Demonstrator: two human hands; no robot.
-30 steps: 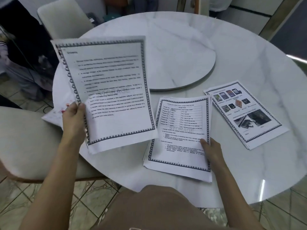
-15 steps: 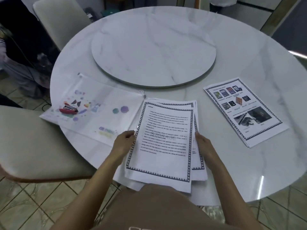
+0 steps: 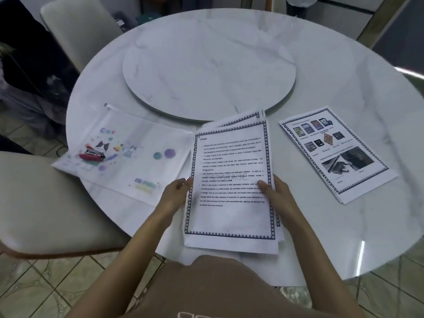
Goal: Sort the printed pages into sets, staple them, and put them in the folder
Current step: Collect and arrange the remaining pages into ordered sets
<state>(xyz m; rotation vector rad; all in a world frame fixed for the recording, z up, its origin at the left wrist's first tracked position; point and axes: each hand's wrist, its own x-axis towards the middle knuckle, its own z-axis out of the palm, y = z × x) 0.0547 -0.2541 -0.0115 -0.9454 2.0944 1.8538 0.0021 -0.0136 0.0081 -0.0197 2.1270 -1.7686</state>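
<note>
Both the left hand [image 3: 174, 195] and right hand [image 3: 276, 191] hold the page stack [image 3: 231, 216] by its sides.

Even light; glare streaks on round white marble table [image 3: 344, 76], 2 and 4 o'clock; edges fisheye-bent; white printed pages [image 3: 229, 221] blurred.

A marble turntable [image 3: 208, 65] is sitting on the surface [image 3: 344, 226]; a cream chair [image 3: 46, 198] is standing at eight o'clock, a second chair [image 3: 78, 26] at eleven.
</note>
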